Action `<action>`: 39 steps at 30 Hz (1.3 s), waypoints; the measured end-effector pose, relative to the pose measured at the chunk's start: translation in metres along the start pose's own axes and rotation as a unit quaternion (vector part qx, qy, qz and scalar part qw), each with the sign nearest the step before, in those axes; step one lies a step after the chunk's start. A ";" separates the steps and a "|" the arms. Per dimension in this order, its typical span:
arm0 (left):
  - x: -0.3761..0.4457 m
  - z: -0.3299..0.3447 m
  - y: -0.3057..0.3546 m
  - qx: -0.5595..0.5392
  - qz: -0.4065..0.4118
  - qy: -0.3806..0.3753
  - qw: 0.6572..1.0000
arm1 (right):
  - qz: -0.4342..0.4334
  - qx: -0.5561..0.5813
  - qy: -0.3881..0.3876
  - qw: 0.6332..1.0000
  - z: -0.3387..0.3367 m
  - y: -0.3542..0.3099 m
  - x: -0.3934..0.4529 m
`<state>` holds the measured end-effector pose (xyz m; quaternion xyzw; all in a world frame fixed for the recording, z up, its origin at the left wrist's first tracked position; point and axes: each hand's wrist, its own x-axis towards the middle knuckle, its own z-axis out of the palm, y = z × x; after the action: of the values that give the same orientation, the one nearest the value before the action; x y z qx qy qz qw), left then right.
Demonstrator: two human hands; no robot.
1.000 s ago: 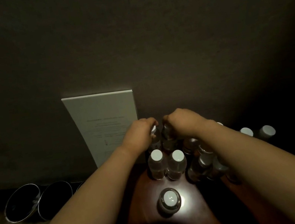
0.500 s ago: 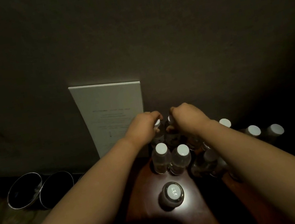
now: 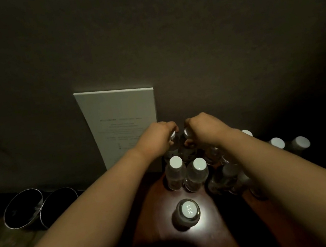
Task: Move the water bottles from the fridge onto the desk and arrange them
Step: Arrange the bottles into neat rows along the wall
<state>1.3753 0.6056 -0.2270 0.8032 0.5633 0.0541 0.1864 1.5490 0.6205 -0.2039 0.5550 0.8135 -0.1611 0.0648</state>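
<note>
Now both hands curled, left hand (image 3: 159,138) gripping one bottle (image 3: 172,145), right hand (image 3: 204,128) its neighbour (image 3: 186,141)

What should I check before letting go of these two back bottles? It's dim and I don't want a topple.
1. Left hand grip on left back bottle: ok.
2. Right hand grip on right back bottle: ok.
3. Both bases on the desk: cannot tell, hidden.
4. Front pair upright: ok.
5. Lone bottle clear of the arms: ok.
6. Bottles under right forearm: not ok, crowded.
</note>
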 end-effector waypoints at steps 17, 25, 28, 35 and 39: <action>0.010 -0.010 0.020 0.054 0.014 -0.054 0.997 | 0.034 0.053 -0.038 0.997 -0.018 0.013 -0.016; 0.026 0.004 0.038 0.057 0.029 -0.053 0.997 | 0.032 -0.020 -0.117 0.992 -0.025 0.056 -0.048; 0.027 0.010 0.036 0.054 0.018 -0.045 0.997 | 0.017 -0.046 -0.069 0.996 -0.016 0.060 -0.051; 0.029 0.011 0.031 0.001 -0.006 -0.034 0.999 | 0.020 -0.030 -0.020 0.999 -0.006 0.047 -0.035; 0.031 0.014 0.028 -0.007 -0.007 -0.033 0.999 | 0.025 -0.024 -0.015 0.999 -0.004 0.046 -0.032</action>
<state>1.4157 0.6228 -0.2331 0.7992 0.5619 0.0306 0.2112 1.6036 0.6093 -0.1997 0.5713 0.8017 -0.1485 0.0941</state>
